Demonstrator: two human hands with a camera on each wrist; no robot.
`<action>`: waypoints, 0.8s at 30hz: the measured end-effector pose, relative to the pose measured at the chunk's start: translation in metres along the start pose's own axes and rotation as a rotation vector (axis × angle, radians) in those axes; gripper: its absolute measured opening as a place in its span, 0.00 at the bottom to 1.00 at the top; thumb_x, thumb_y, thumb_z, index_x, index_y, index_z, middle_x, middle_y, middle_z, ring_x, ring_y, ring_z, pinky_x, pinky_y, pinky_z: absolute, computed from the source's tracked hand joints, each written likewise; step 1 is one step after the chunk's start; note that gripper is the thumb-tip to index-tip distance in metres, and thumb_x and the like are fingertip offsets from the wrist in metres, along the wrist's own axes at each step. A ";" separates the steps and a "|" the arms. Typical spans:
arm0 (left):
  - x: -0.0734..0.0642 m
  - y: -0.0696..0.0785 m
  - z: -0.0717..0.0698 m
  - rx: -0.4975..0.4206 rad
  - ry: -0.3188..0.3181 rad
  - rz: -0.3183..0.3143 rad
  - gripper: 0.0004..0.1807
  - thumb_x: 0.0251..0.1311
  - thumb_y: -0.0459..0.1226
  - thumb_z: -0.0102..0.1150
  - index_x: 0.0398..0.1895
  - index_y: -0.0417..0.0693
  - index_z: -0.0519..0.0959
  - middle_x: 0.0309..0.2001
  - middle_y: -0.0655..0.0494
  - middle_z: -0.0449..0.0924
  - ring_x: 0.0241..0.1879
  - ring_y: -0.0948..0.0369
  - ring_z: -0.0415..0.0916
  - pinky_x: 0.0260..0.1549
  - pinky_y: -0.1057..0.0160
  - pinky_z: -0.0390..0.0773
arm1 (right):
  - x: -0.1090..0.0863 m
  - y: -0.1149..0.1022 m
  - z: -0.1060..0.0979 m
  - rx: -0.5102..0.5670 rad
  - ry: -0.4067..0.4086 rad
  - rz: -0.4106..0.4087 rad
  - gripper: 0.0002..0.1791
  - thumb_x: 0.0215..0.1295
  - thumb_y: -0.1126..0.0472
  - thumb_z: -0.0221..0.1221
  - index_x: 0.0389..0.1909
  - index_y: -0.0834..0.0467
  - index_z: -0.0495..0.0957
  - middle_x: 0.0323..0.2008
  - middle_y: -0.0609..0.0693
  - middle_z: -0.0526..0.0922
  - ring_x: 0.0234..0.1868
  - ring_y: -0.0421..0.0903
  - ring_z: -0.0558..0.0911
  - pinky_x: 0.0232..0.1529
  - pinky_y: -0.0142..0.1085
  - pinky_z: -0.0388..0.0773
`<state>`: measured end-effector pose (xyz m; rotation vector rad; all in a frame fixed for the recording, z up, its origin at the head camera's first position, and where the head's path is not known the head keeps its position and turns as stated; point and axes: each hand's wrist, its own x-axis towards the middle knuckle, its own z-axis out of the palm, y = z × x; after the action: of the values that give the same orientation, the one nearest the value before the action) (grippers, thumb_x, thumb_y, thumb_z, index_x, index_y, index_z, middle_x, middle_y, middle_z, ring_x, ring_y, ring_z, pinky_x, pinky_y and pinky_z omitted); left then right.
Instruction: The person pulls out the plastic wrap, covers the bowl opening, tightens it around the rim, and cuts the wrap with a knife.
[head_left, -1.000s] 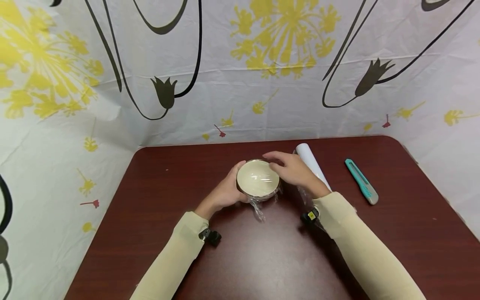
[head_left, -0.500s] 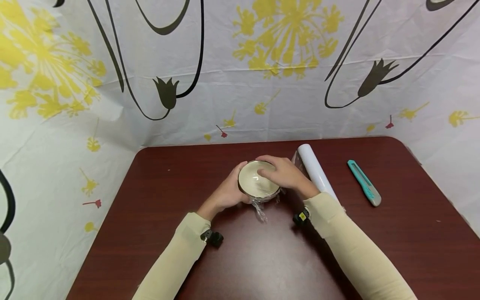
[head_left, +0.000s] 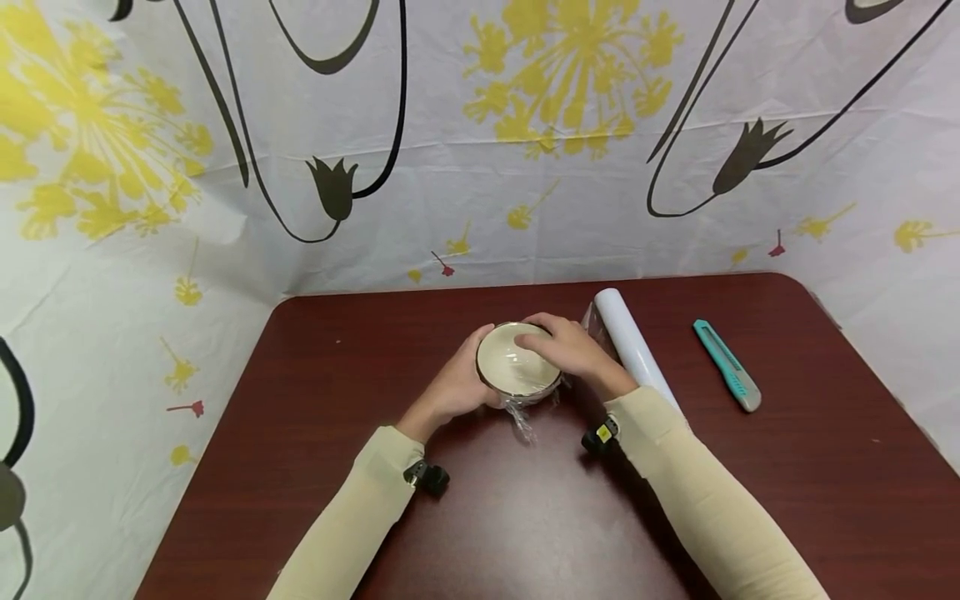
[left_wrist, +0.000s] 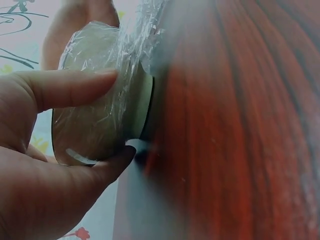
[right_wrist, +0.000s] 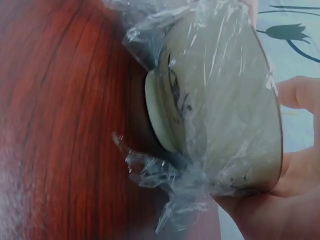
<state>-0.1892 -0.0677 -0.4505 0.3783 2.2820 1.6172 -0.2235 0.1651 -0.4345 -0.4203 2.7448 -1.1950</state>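
A small cream bowl (head_left: 512, 367) with a dark rim stands at the middle of the table, with clear cling film (right_wrist: 187, 195) drawn over its mouth and down its sides. Loose crumpled film hangs near its foot in both wrist views. My left hand (head_left: 459, 382) grips the bowl from the left, thumb along the near side. From the right, my right hand (head_left: 576, 352) holds the far right side with its fingers, and its thumb lies over the film-covered mouth. In the right wrist view the bowl's wall (right_wrist: 245, 115) shows faint dark marks under the film.
A white roll of cling film (head_left: 632, 340) lies beside the right forearm, a loose sheet at its left. Farther right is a teal and grey utility knife (head_left: 726, 365). The dark red table (head_left: 360, 350) meets a patterned cloth (head_left: 480, 208) at the back.
My right hand has moved left onto the bowl, its thumb coming over the film-covered mouth. In the last half second it barely shifts. The left hand keeps its grip.
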 end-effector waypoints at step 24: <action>0.000 -0.003 -0.002 0.021 -0.010 0.017 0.70 0.41 0.17 0.76 0.90 0.49 0.52 0.82 0.41 0.59 0.65 0.40 0.71 0.27 0.55 0.84 | -0.034 0.028 -0.025 -0.124 -0.063 -0.093 0.14 0.57 0.71 0.67 0.46 0.65 0.85 0.29 0.46 0.87 0.30 0.44 0.83 0.38 0.41 0.78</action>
<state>-0.1903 -0.0705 -0.4531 0.4110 2.2960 1.5972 -0.2024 0.2104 -0.4379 -0.5944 2.7819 -1.0145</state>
